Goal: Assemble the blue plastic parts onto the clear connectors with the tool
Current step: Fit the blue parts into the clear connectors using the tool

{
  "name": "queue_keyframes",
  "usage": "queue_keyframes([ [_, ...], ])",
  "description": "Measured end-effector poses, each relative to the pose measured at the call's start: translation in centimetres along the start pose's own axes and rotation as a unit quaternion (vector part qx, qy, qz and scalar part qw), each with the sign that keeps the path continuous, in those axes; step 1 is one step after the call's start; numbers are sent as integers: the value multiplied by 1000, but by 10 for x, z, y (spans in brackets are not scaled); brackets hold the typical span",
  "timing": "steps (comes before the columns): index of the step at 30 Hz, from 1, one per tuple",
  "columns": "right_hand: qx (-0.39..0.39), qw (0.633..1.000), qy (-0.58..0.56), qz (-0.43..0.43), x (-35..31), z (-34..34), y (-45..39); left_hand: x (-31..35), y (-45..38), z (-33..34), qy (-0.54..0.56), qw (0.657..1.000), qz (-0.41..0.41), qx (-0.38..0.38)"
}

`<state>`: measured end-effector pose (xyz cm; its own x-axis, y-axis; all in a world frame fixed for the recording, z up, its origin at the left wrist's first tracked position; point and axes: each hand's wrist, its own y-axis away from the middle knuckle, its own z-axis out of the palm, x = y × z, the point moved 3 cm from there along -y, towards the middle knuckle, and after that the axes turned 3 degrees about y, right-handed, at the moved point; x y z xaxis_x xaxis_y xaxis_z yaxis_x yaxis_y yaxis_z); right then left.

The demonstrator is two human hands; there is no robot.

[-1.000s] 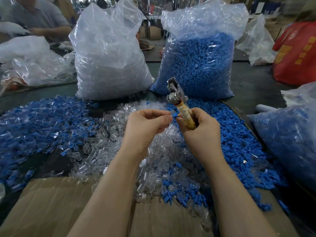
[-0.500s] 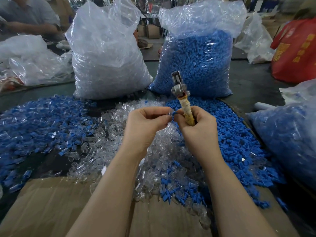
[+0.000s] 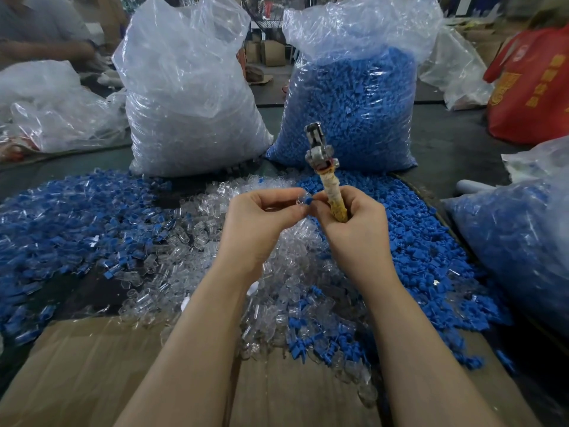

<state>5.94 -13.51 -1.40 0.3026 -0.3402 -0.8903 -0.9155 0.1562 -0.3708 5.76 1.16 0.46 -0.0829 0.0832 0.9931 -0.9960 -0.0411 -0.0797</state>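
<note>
Sacks stand at the back of the desk, one of clear connectors and one of blue plastic parts, likely as bulk stock feeding the loose heaps spread in front: clear pieces in the middle, blue pieces to the right, mixed ones on the left, all within easy reach. Above the clear heap the left hand pinches what seems a clear connector at its curled fingertips, against a small blue part at the right hand's thumb. The right hand also curls round the wrapped handle of the tool, metal head up and clear, probably parked there so both hands can seat the piece.
</note>
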Motion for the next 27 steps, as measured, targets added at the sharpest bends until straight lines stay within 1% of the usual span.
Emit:
queue_keyframes([
  [11,-33,999,25,-2,3,2,-1,-1,-1,0,-47,998,21,29],
  [19,-49,998,44,-16,1,1,-1,-5,-4,-1,-43,998,2,39],
  [24,-41,995,82,-34,-1,0,0,-4,-4,-1,-68,997,-5,40],
  [27,-49,994,92,-36,-1,1,-1,-3,-4,-2,-76,996,-6,37],
])
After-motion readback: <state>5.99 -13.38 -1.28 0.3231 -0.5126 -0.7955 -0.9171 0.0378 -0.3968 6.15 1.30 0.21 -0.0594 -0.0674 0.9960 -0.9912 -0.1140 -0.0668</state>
